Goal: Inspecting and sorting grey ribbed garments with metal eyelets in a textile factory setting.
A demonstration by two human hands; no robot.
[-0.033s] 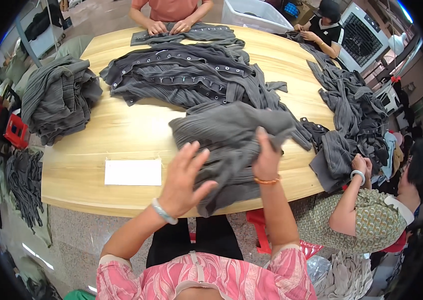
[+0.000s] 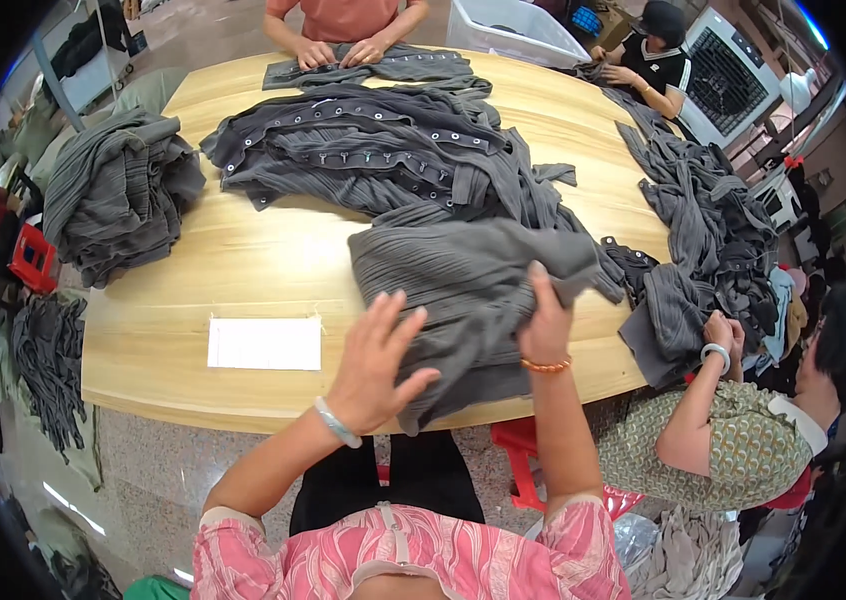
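Two bare hands are seen at one dark grey ribbed garment (image 2: pixel 453 275), which lies to the right of the white paper (image 2: pixel 264 344) on the wooden table (image 2: pixel 273 265). The garment's right side is gripped by the right hand (image 2: pixel 547 320), thumb on top, the other fingers hidden. The left hand (image 2: pixel 371 365), just right of the paper, is held open with fingers spread over the garment's edge; whether cloth is touched cannot be told. Beyond the paper, to its left, a pile of grey clothes (image 2: pixel 118 200) is stacked; beyond it, to its right, grey garments with eyelets (image 2: pixel 343 135) are spread. Far to the paper's right, a heap of grey cloth (image 2: pixel 708 205) is seen.
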